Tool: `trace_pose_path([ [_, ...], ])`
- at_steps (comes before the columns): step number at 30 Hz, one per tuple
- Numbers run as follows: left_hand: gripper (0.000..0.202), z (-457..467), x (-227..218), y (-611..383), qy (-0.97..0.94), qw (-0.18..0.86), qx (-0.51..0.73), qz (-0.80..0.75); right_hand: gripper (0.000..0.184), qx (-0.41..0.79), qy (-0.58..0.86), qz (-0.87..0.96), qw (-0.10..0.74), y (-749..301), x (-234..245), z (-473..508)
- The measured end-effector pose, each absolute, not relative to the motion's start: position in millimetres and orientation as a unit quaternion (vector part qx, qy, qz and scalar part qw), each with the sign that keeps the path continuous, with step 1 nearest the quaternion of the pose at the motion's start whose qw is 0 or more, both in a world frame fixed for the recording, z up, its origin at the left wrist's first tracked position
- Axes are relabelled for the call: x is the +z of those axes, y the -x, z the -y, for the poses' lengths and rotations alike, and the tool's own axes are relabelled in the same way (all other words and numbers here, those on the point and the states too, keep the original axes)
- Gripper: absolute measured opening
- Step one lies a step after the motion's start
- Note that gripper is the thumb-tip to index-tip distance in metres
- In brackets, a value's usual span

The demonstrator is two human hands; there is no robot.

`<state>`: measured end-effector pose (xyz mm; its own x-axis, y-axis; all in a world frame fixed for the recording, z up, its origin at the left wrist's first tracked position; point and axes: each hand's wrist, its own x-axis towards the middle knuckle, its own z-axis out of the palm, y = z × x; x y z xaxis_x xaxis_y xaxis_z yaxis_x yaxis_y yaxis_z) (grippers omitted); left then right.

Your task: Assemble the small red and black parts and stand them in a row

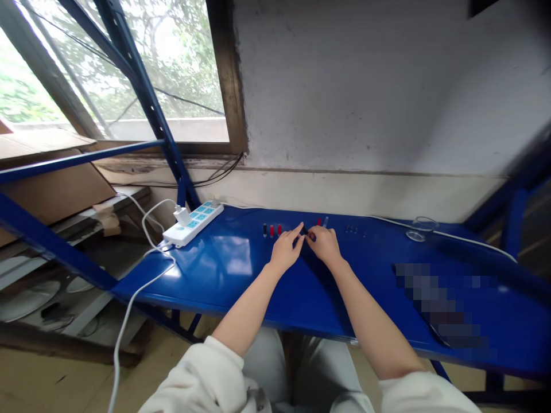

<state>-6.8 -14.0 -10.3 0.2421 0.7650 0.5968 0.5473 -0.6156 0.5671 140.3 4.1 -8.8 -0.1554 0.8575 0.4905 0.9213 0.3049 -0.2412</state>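
Observation:
My left hand [286,248] and my right hand [323,244] meet over the middle of a blue metal shelf [232,269]. Their fingertips pinch together on a small dark and red piece [306,233] held between them. Just left of my hands stand three small upright pieces [272,230], one black and two red. Behind my right hand stand a red piece [319,221] and a pale one [326,221]. A few tiny dark bits [352,229] lie farther right.
A white power strip [193,223] with a plugged charger and a white cable [129,304] lies at the shelf's left end. A clear round ring [415,235] and a thin white wire sit at the right. Blue rack beams, cardboard and a window stand to the left.

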Motion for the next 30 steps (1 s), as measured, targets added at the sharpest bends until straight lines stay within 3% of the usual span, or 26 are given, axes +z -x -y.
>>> trace_pose_path([
  [7,0.022,8,-11,5,-0.69,0.183,0.551,-0.432,0.014,-0.051,0.556,0.774,0.3,-136,-4,0],
  [19,0.017,6,-10,4,-0.669,0.259,0.544,-0.435,0.009,-0.043,0.546,0.79,0.274,-131,-4,2],
  [23,0.024,7,2,10,-0.583,0.256,0.644,-0.424,0.009,0.034,0.562,0.764,0.316,-128,-9,-2],
  [30,0.023,-2,7,22,-0.375,0.381,0.731,-0.425,0.01,0.208,0.604,0.683,0.353,-116,-20,-19],
])
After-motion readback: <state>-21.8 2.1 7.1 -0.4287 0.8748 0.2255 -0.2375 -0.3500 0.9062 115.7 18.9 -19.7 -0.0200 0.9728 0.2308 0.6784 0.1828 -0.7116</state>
